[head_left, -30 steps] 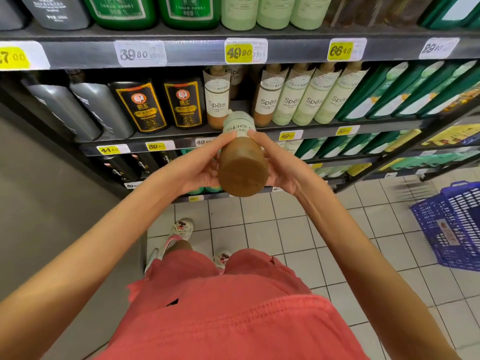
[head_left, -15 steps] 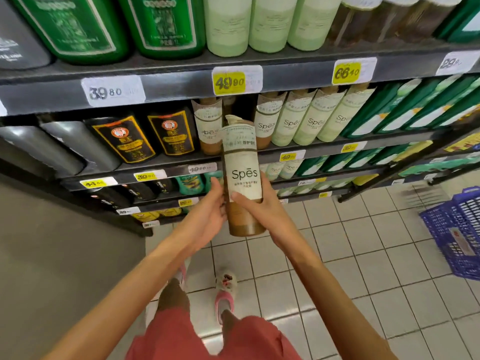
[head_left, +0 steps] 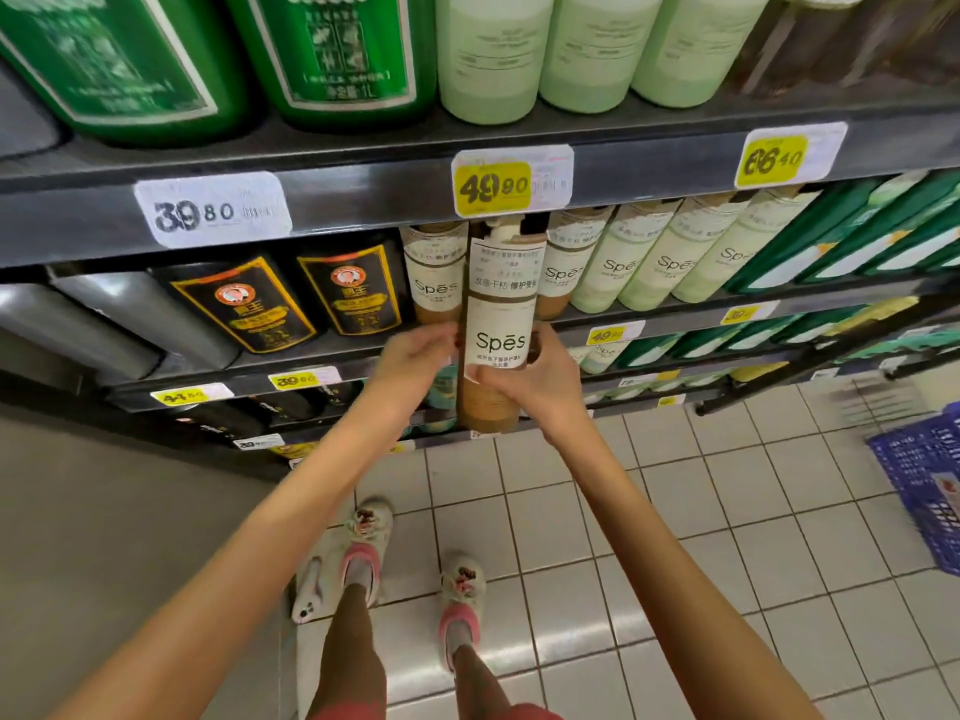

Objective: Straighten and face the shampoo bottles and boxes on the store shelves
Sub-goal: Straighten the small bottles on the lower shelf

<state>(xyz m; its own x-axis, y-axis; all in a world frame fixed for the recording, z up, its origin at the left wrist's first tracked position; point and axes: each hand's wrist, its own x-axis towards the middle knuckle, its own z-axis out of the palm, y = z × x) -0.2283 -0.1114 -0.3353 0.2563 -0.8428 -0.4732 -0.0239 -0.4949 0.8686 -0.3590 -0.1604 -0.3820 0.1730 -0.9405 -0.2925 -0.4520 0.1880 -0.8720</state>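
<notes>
Two hands hold one tall cylindrical shampoo bottle (head_left: 500, 337) upright in front of the middle shelf (head_left: 680, 322), its smooth amber body below a cream paper label that faces out. The left hand (head_left: 415, 362) curls its fingers against the left side, and the right hand (head_left: 540, 389) wraps the right side with the thumb across the label's lower edge. Its white pump top sits just under the yellow price tag (head_left: 492, 188), between two matching brown bottles (head_left: 435, 277) on that shelf, with glossy black bottles (head_left: 244, 304) further left.
</notes>
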